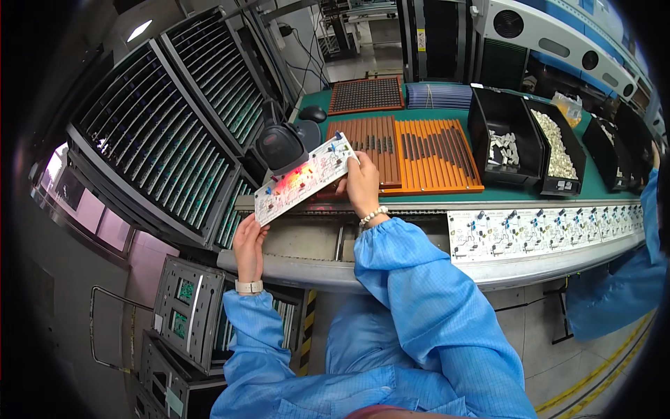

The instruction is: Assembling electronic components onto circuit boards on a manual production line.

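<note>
Between my two hands I hold a long white circuit board [324, 170] with small components on its face, tilted up to the right. My left hand [248, 246] grips its lower left end, thumb and fingers closed on the corner. The upper right end is in my right hand [361, 183], fingers partly hidden by the board. A black hands-free scanner [280, 145] stands just behind the board, and its red light falls on the board's middle.
Racks of boards [157, 133] rise at the left. Orange slotted trays [440, 157] and black bins of small white parts [504, 146] stand on the green bench. More white boards [544, 230] line the conveyor rail at right, near another person's blue sleeve [650, 216]. Metal magazines [185, 311] stand lower left.
</note>
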`<state>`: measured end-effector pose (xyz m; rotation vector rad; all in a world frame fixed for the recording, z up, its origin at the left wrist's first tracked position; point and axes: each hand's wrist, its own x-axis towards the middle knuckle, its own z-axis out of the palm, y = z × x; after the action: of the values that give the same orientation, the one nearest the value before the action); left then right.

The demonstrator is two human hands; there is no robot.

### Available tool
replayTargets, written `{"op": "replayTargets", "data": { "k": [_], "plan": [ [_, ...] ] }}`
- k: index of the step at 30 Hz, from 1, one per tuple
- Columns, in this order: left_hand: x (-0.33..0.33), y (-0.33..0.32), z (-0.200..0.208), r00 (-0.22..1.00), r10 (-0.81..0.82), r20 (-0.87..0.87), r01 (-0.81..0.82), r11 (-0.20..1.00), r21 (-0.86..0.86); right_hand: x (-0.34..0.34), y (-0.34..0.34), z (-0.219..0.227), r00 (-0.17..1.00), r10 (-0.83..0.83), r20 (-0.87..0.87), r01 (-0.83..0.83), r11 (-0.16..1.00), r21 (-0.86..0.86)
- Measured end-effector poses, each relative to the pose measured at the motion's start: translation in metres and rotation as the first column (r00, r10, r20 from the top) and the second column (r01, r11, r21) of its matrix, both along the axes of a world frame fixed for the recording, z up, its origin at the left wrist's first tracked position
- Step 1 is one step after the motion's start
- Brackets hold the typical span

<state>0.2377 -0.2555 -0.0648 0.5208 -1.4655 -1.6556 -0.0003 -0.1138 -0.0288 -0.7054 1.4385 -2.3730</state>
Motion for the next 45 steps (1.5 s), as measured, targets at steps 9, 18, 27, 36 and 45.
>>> {"op": "replayTargets", "data": {
  "k": [9, 18, 27, 36, 45],
  "plan": [
    [-0.001, 0.004, 0.002, 0.998, 0.026, -0.052, -0.026, 1.000, -0.014, -0.001, 0.000, 0.002, 0.995, 0.101, 0.005, -0.101, 0.995, -0.009],
    [0.001, 0.007, 0.007, 0.999, -0.047, 0.003, 0.047, 0.999, -0.020, -0.004, -0.001, -0.001, 0.998, 0.050, 0.033, -0.049, 0.998, -0.047],
    [-0.001, 0.014, 0.017, 0.989, -0.130, 0.077, 0.133, 0.991, -0.026, -0.010, -0.002, -0.002, 0.997, 0.055, 0.054, -0.051, 0.995, -0.082],
    [0.001, 0.009, 0.012, 0.995, -0.097, 0.032, 0.097, 0.995, -0.001, -0.011, -0.007, -0.006, 0.952, 0.299, 0.058, -0.294, 0.952, -0.085],
    [0.001, 0.007, 0.008, 0.998, -0.051, -0.038, 0.052, 0.998, 0.022, -0.007, -0.006, -0.005, 0.945, 0.313, 0.099, -0.306, 0.949, -0.076]
  ]
}}
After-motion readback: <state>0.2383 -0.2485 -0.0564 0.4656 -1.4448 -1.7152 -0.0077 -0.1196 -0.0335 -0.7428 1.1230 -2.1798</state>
